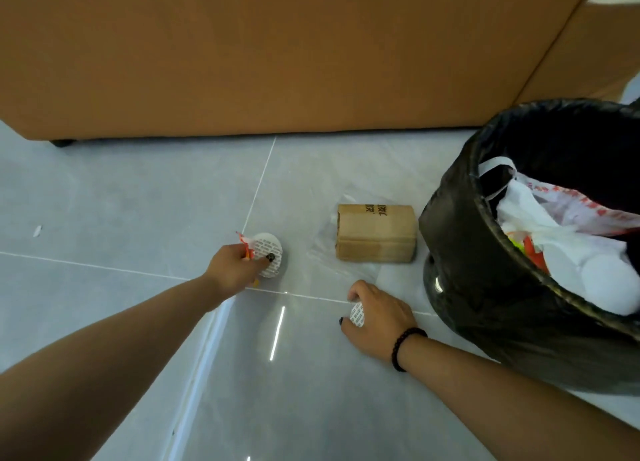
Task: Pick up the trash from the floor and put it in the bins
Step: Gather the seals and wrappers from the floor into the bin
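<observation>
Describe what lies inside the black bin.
Inside the black bin lie a white plastic bag with red print, white round pieces, and orange and green scraps. Anything beneath them is covered, and the bin's bottom cannot be seen.

L hand point(235, 268) & R hand point(375, 316) each pinch white disc; bin point(485, 287) nearby.

Head view, steeply down, near floor point(138, 200)

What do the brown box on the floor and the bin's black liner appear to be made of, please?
Brown box: apparently matte corrugated cardboard, judging by its creased, folded edges and printed characters. Black liner: seemingly thin, glossy plastic film, wrinkled and catching highlights over the rim.
</observation>
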### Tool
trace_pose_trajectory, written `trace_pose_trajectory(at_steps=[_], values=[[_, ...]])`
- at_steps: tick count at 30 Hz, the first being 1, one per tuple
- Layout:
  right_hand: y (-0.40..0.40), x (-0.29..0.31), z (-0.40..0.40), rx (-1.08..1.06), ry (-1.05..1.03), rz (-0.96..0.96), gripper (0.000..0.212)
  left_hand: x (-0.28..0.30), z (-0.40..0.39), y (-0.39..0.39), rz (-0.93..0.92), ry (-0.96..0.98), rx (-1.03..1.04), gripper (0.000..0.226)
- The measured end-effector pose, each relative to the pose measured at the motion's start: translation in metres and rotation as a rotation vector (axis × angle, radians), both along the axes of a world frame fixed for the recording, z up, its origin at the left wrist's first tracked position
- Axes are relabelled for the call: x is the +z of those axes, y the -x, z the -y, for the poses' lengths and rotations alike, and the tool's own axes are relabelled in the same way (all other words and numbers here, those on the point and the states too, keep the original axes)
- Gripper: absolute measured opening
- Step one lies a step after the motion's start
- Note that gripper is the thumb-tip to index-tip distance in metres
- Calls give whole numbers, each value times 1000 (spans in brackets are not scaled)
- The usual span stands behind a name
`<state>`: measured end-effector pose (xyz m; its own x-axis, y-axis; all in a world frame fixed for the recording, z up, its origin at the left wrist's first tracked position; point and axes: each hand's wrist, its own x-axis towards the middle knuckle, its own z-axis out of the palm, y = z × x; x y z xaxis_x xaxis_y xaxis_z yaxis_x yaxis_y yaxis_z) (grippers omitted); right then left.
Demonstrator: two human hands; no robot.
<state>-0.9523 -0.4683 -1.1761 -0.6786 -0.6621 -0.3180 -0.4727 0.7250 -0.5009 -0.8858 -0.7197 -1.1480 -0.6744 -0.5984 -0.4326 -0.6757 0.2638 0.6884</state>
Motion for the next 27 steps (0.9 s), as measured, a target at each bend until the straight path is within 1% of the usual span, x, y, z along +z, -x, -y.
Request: trace_pose_trajectory(at_steps=[2,5,7,9,11,14,16,20,21,23,24,25,27], values=[[-6,20,-5,87,-44,18,33,24,-19,7,-76,-40,-7,19],[-21,61,-13,265,-85,-93,33,74,-47,26,-281,-97,38,12],[-34,102,-19,352,-46,-154,32,119,-67,42,-399,-77,22,14],[-38,150,-34,374,31,-224,30,165,-92,57,-501,-49,-70,13],[-35,196,-52,319,133,-304,26,204,-122,70,-561,-27,-218,14],[-18,248,-83,166,264,-335,16,239,-168,90,-551,-1,-428,15],[-3,269,-103,42,314,-335,12,246,-195,102,-493,40,-514,14],[33,279,-138,-185,392,-344,8,239,-233,120,-251,180,-704,13],[42,276,-144,-233,391,-338,8,235,-239,122,-219,184,-712,24],[59,265,-153,-330,368,-301,9,226,-242,123,-201,177,-654,59],[66,258,-158,-369,356,-271,9,223,-241,121,-228,192,-599,67],[73,251,-161,-393,342,-250,9,220,-236,121,-279,194,-530,67],[85,241,-167,-410,309,-245,16,216,-219,119,-400,189,-375,53]])
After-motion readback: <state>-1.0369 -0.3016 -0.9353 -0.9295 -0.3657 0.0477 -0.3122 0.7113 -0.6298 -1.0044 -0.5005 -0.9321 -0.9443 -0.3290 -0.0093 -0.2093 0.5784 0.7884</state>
